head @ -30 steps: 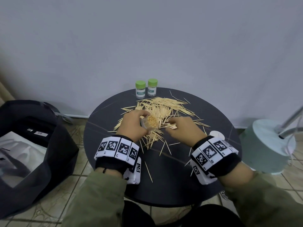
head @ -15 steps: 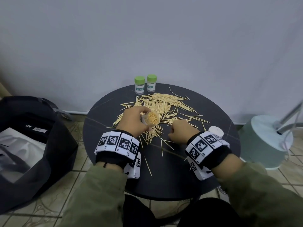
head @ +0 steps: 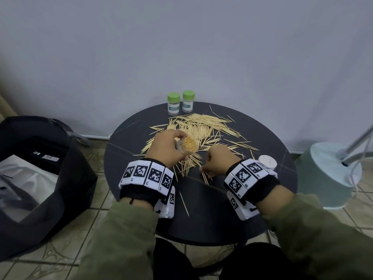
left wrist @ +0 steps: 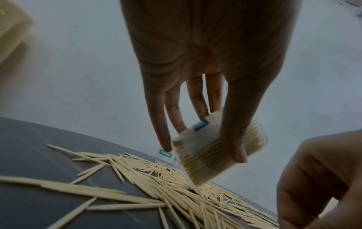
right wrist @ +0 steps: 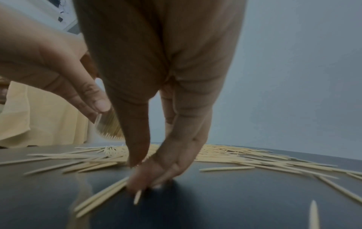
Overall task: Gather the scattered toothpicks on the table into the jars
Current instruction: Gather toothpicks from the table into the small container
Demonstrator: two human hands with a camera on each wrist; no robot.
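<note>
My left hand (head: 165, 150) grips a clear jar (head: 186, 145) packed with toothpicks, tilted with its mouth toward me above the pile; the jar (left wrist: 217, 152) shows in the left wrist view between thumb and fingers. A heap of loose toothpicks (head: 201, 128) covers the middle of the round dark table (head: 272, 146). My right hand (head: 217, 160) is down at the near edge of the heap, its fingertips (right wrist: 141, 184) pinching a few toothpicks (right wrist: 101, 196) against the tabletop. Two closed green-lidded jars (head: 174, 103) (head: 188, 101) stand at the far edge.
A white lid (head: 267, 161) lies on the table just right of my right wrist. A black bag (head: 40, 178) sits on the floor to the left, a pale lamp base (head: 331, 174) to the right. A single toothpick (head: 184, 204) lies near the front.
My right hand drew back from the heap toward me and lowered its fingertips onto toothpicks at the near edge. The left hand kept the jar roughly in place.
</note>
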